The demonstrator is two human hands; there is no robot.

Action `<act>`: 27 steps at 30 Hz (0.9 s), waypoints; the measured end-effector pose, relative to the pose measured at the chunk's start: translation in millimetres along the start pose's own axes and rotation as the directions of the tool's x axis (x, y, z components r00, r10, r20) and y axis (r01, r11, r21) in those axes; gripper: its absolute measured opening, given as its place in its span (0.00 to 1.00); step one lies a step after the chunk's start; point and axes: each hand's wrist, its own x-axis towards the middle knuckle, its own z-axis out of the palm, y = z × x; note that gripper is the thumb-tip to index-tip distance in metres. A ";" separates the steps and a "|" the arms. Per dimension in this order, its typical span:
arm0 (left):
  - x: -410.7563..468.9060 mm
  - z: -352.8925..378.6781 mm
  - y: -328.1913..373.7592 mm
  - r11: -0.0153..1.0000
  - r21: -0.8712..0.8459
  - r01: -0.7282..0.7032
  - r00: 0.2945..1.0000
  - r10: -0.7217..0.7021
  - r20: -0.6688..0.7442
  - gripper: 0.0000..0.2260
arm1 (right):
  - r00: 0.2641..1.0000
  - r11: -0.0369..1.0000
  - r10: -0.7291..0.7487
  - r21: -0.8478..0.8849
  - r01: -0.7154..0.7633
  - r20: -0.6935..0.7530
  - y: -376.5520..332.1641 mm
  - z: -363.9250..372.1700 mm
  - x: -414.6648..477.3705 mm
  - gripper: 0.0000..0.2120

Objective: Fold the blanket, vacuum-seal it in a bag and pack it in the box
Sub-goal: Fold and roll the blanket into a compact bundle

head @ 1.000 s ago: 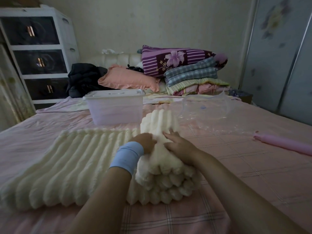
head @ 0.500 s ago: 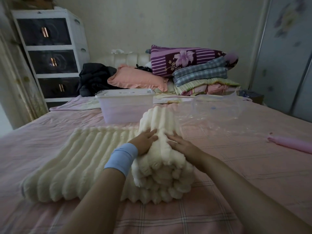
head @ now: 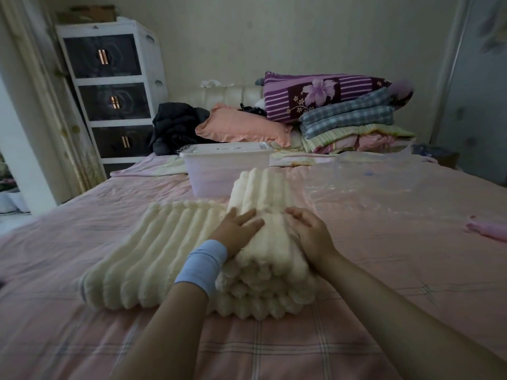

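The pink checked bedspread (head: 397,283) is covered near its middle by the cream ribbed blanket (head: 153,250), only partly folded: its right portion is stacked in several thick layers, while its left portion is spread flat beside the stack. A clear vacuum bag (head: 384,185) is laid crumpled just beyond the stack to the right, and the translucent box (head: 219,171), lid on, is set just behind the blanket. The stack is pressed from above by both hands: the left hand (head: 238,231), banded by a pale blue wristband (head: 201,266), is laid flat with fingers straight and spread; the right hand (head: 310,234) is rested on the stack's right side with fingers relaxed, and nothing is gripped. A pink object (head: 491,231), possibly a pump, is glimpsed at the far right edge.

The folding is judged unfinished. For a neat result, the stack is best held down so that trapped air is squeezed out, the ribs are kept aligned, and the flat portion is brought over squarely, so that a bundle narrow enough for bag and box is produced. Spring-back of the plush pile is to be expected if pressure is released early.
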 end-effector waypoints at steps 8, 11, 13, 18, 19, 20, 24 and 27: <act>-4.7 13.5 21.7 0.976 -0.218 -0.003 0.999 -0.007 -0.044 0.21 | 0.985 0.972 0.144 0.170 -0.159 0.098 4.7 -8.8 -3.7 0.18; -4.3 31.3 46.0 0.963 -0.266 -0.033 0.999 0.022 -0.044 0.22 | 0.986 0.975 0.162 0.151 -0.164 0.026 -8.3 -35.0 -3.7 0.16; -2.6 48.7 61.6 0.936 -0.345 -0.072 0.997 0.058 -0.050 0.22 | 0.989 0.995 0.092 0.046 -0.088 -0.116 -25.8 -62.4 -1.4 0.16; 4.7 92.3 87.9 0.958 -0.278 -0.064 0.991 0.095 0.099 0.23 | 0.991 0.937 0.036 -0.339 -0.079 -0.131 -38.8 -114.6 1.2 0.18; 5.7 94.0 88.3 0.973 -0.226 -0.055 0.988 0.086 0.128 0.23 | 0.994 0.914 0.061 -0.394 -0.093 -0.094 -30.0 -112.7 -0.9 0.19; 7.1 92.3 87.0 0.982 -0.180 -0.053 0.985 0.081 0.150 0.23 | 0.995 0.881 0.084 -0.462 -0.102 -0.058 -21.2 -108.9 -1.7 0.20; 13.0 62.9 80.0 0.971 0.222 -0.089 0.985 0.052 0.164 0.24 | 0.990 0.718 0.115 -0.695 -0.028 0.080 -14.5 -91.5 2.0 0.26; 10.1 42.5 80.7 0.922 0.356 -0.148 0.988 0.157 0.006 0.23 | 0.977 0.643 0.157 -0.766 0.011 0.146 -17.6 -63.8 0.2 0.27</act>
